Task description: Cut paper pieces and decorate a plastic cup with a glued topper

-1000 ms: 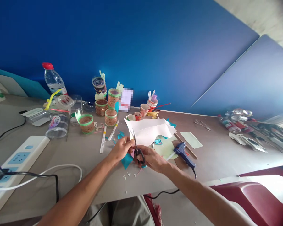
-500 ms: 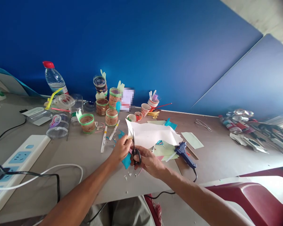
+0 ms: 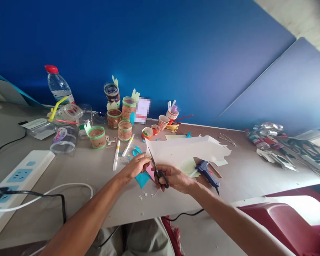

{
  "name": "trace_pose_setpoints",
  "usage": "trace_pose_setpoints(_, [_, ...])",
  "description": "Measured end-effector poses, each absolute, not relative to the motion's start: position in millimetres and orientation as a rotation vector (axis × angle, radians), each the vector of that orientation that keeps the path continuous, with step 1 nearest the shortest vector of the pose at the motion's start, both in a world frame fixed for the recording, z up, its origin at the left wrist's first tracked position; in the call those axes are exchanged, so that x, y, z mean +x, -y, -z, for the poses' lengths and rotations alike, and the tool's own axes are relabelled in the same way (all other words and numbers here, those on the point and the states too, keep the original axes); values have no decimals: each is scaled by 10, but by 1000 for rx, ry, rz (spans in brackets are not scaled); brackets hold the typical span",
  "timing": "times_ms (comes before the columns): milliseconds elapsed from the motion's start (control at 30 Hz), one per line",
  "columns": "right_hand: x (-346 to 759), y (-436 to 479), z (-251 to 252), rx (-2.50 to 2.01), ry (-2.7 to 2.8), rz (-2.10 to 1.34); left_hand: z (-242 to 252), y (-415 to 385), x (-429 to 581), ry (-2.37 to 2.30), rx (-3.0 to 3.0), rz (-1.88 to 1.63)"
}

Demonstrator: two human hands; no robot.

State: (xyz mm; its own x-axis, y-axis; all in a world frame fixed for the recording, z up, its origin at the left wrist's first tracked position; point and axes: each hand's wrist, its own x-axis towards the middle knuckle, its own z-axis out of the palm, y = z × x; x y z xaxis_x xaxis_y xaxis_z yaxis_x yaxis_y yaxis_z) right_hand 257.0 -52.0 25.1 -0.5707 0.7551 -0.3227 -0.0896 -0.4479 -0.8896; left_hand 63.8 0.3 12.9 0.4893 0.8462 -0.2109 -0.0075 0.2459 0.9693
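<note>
My left hand [image 3: 134,166] pinches the near left corner of a large white paper sheet [image 3: 185,151] that stretches out to the right over the table. My right hand [image 3: 176,177] grips black-handled scissors [image 3: 156,170], their blades pointing up and left into the sheet's edge beside my left fingers. A teal paper piece [image 3: 142,179] and a pink scrap lie under my hands, with small white cuttings [image 3: 146,195] near the table's front edge.
A blue glue gun [image 3: 206,171] lies right of my hands on pale green paper. Decorated cups [image 3: 97,137], markers [image 3: 116,155], a water bottle [image 3: 57,84] and clear plastic containers stand at the back left. A white power strip [image 3: 18,177] with cables lies at the left; a red chair [image 3: 288,224] stands lower right.
The white sheet has swung out flat to the right across the table. My hands and the scissors stayed near the same spot, the blades now tilted more to the left.
</note>
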Motion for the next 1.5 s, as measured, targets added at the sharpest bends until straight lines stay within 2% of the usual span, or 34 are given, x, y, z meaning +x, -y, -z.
trace_pose_setpoints(400, [2566,581,-193,-1072,1293,-1963,-247,6,575,-854,1202,-585])
trace_pose_setpoints(1000, [2578,667,-179,-981,1448,-1950,-157,-17,526,-800,1193,-560])
trace_pose_setpoints(1500, [2618,700,-232,-1128,1576,-1854,-166,-11,482,-722,1222,-481])
